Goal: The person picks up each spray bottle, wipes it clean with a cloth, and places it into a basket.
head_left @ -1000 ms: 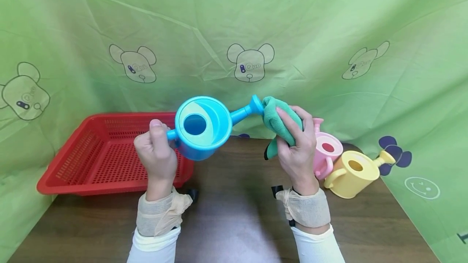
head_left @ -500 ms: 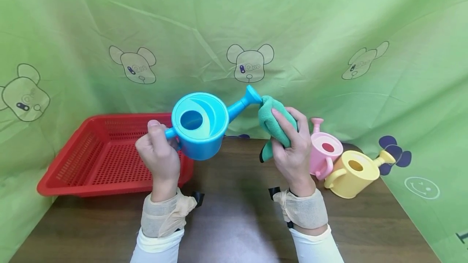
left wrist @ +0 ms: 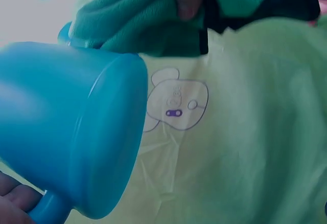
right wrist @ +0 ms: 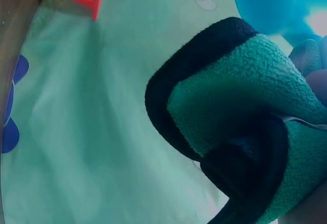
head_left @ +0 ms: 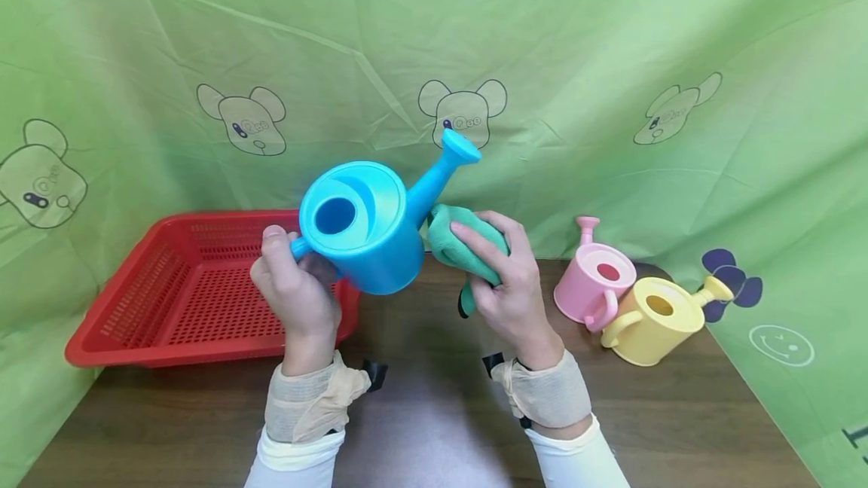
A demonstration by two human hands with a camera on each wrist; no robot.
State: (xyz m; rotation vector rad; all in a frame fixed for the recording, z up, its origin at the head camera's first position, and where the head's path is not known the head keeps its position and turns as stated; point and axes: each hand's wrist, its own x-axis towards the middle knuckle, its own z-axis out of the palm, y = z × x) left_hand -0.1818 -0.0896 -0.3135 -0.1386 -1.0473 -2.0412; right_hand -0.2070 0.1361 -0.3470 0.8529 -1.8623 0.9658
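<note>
My left hand (head_left: 298, 292) grips the handle of a blue watering can (head_left: 380, 254), holding it above the table with its spout angled up to the right. In my right hand (head_left: 511, 288) is a bunched green cloth (head_left: 468, 243) with dark edging, close against the base of the spout. Seen from the left wrist, the green cloth (left wrist: 133, 14) lies along the far side of the blue can (left wrist: 71, 116). The right wrist view shows a folded, black-edged corner of the cloth (right wrist: 225, 96) hanging loose below the hand.
A red perforated basket (head_left: 122, 322) stands at the left of the brown table (head_left: 434, 428), partly behind my left hand. To the right, a pink watering can (head_left: 586, 288) and a yellow one (head_left: 661, 333) stand side by side. A green curtain (head_left: 542, 28) hangs behind.
My right hand has brought the cloth left and down, from the spout's head to its base. The blue can has tilted, its spout swinging upward, and shifted slightly left.
</note>
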